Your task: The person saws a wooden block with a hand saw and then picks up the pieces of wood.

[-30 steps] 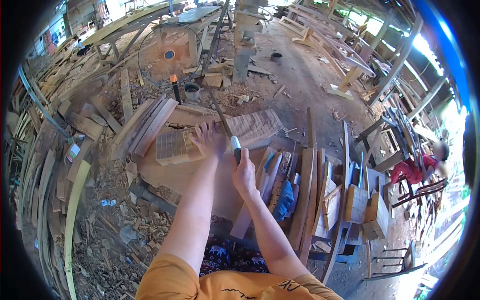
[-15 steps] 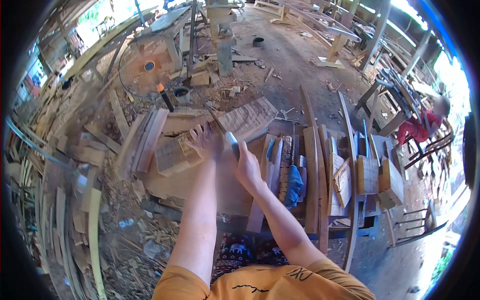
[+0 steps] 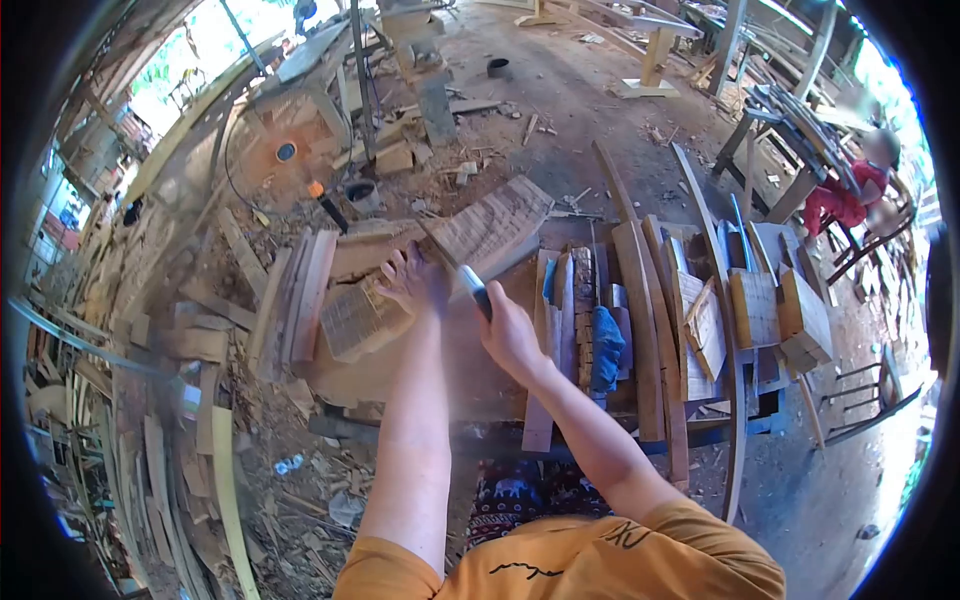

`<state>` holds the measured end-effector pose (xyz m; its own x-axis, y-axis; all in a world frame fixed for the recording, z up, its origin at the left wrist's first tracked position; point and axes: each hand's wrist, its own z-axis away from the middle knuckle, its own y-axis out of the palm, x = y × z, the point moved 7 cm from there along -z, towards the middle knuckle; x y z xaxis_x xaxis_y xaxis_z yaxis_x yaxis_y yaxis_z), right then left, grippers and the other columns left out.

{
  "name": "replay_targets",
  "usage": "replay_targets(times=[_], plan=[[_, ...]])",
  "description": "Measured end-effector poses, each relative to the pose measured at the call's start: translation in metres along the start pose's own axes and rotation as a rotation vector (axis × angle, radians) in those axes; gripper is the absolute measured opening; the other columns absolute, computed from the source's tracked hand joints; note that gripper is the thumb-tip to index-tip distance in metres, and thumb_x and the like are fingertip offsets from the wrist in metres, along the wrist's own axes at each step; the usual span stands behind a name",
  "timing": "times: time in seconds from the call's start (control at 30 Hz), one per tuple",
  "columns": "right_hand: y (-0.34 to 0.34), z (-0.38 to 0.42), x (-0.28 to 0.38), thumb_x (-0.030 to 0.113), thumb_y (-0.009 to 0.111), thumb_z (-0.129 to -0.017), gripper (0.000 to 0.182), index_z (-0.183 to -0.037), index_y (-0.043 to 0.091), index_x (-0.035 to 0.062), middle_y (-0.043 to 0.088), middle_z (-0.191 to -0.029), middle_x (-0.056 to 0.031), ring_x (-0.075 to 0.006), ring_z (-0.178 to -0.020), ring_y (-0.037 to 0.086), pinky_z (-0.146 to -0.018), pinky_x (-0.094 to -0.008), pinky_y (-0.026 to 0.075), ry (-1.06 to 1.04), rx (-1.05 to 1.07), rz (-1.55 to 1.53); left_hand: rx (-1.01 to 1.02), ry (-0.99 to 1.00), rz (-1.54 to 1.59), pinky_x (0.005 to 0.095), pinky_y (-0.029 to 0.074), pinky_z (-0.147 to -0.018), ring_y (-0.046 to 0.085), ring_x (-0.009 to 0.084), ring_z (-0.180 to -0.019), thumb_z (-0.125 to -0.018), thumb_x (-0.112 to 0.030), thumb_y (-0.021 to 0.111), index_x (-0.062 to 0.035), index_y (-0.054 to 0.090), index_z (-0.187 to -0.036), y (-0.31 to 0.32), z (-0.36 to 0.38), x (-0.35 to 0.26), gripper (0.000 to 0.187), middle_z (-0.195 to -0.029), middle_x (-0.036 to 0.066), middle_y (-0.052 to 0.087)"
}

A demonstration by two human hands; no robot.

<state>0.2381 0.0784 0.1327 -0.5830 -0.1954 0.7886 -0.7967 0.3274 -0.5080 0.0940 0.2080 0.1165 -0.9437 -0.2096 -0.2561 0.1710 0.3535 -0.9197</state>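
My left hand [image 3: 414, 282] lies on a thick wooden plank [image 3: 497, 226] with its fingers spread, pressing near the plank's middle. The plank sits slantwise on a low wooden workbench [image 3: 470, 385]. In my right hand [image 3: 512, 338] is a handsaw [image 3: 471, 284], gripped by its pale and dark handle. Its thin blade points away from me and crosses the plank just right of my left hand. The blade is seen nearly edge-on, so its teeth cannot be made out.
Upright boards [image 3: 312, 290] stand left of the plank. On the right lie long wood strips [image 3: 640, 330], a blue cloth [image 3: 606, 350] and wood blocks [image 3: 803, 322]. Beyond are a round fan [image 3: 286, 152], a dark pot [image 3: 363, 195] and a seated person in red [image 3: 850, 190]. Scraps litter the floor.
The view has shifted slightly. My right hand and the saw have drawn a little back toward me, and less blade shows beyond the plank. My left hand stays on the plank.
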Motion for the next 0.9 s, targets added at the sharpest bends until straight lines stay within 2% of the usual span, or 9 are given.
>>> replay_targets(times=[0.13,0.2,0.3,0.4,0.47,0.53,0.63,0.8,0.9], plan=[[-0.009,0.006,0.004,0.016,0.058,-0.093,0.021,-0.097,0.042,0.0036,0.059,-0.081,-0.0249,-0.0466,-0.075,0.059,-0.064,-0.0548,0.047,-0.009,-0.01,0.006,-0.061,0.025,-0.029,0.0595,0.025,-0.102,0.042,0.0283,-0.123,-0.087,-0.026,0.051,-0.0238,0.058,-0.119,0.003,-0.007,-0.002,0.033,-0.119,0.005,0.053],[-0.033,0.038,0.016,0.016,0.058,-0.093,0.021,-0.097,0.042,0.0034,0.059,-0.082,-0.0246,-0.0468,-0.075,0.059,-0.064,-0.0555,0.047,0.02,0.024,0.01,0.043,0.006,0.005,0.0616,0.022,-0.106,0.041,0.0284,-0.126,-0.084,-0.027,0.049,-0.0232,0.056,-0.13,0.004,-0.01,-0.001,0.046,-0.124,0.007,0.053],[-0.051,0.087,0.008,0.016,0.059,-0.092,0.022,-0.099,0.043,0.003,0.059,-0.084,-0.0245,-0.0466,-0.076,0.06,-0.064,-0.0554,0.048,0.131,0.085,0.07,0.049,-0.015,0.016,0.0596,0.022,-0.107,0.04,0.0272,-0.125,-0.085,-0.025,0.048,-0.0238,0.055,-0.13,0.006,-0.009,-0.001,0.046,-0.124,0.006,0.052],[-0.038,0.059,0.016,0.015,0.062,-0.092,0.022,-0.097,0.043,0.0041,0.056,-0.082,-0.0265,-0.0491,-0.08,0.056,-0.066,-0.0519,0.044,0.145,0.004,0.032,0.025,0.023,-0.025,0.0582,0.021,-0.107,0.04,0.0261,-0.126,-0.086,-0.025,0.048,-0.0242,0.054,-0.131,0.005,-0.009,0.0,0.046,-0.124,0.005,0.052],[-0.015,0.025,0.005,0.016,0.06,-0.092,0.022,-0.099,0.044,0.004,0.058,-0.085,-0.0271,-0.0496,-0.081,0.057,-0.068,-0.0536,0.045,0.159,-0.004,-0.003,0.041,0.043,-0.038,0.0583,0.022,-0.106,0.04,0.0263,-0.125,-0.086,-0.025,0.048,-0.0245,0.054,-0.131,0.008,-0.008,0.002,0.046,-0.125,0.005,0.052],[0.001,0.003,0.001,0.02,0.056,-0.094,0.024,-0.104,0.042,0.0038,0.059,-0.085,-0.0255,-0.0474,-0.075,0.06,-0.064,-0.0557,0.049,0.086,0.056,0.083,0.017,0.043,-0.026,0.0578,0.023,-0.105,0.041,0.0271,-0.124,-0.086,-0.026,0.048,-0.0241,0.055,-0.131,-0.003,-0.009,-0.006,0.045,-0.125,0.005,0.053],[-0.008,0.016,0.006,0.019,0.057,-0.094,0.024,-0.105,0.041,0.004,0.059,-0.085,-0.0251,-0.0471,-0.073,0.06,-0.063,-0.0561,0.049,0.039,0.021,0.001,0.076,-0.004,-0.026,0.0567,0.023,-0.105,0.04,0.0276,-0.126,-0.087,-0.026,0.047,-0.0244,0.053,-0.133,-0.004,-0.005,-0.003,0.046,-0.128,0.005,0.051],[-0.047,0.077,0.015,0.018,0.057,-0.094,0.024,-0.104,0.041,0.0041,0.058,-0.086,-0.0249,-0.0466,-0.073,0.06,-0.063,-0.0562,0.049,0.107,0.052,0.042,0.083,-0.019,-0.024,0.0561,0.023,-0.105,0.039,0.028,-0.126,-0.088,-0.026,0.047,-0.0244,0.053,-0.132,0.01,-0.011,0.0,0.045,-0.133,0.006,0.049],[-0.035,0.052,0.01,0.016,0.057,-0.093,0.024,-0.106,0.041,0.0039,0.059,-0.088,-0.0257,-0.0476,-0.074,0.06,-0.064,-0.0565,0.049,0.089,0.012,0.014,0.061,0.024,-0.047,0.0563,0.025,-0.103,0.04,0.0283,-0.123,-0.088,-0.03,0.049,-0.0247,0.051,-0.133,0.014,-0.014,0.004,0.045,-0.133,0.006,0.049]])
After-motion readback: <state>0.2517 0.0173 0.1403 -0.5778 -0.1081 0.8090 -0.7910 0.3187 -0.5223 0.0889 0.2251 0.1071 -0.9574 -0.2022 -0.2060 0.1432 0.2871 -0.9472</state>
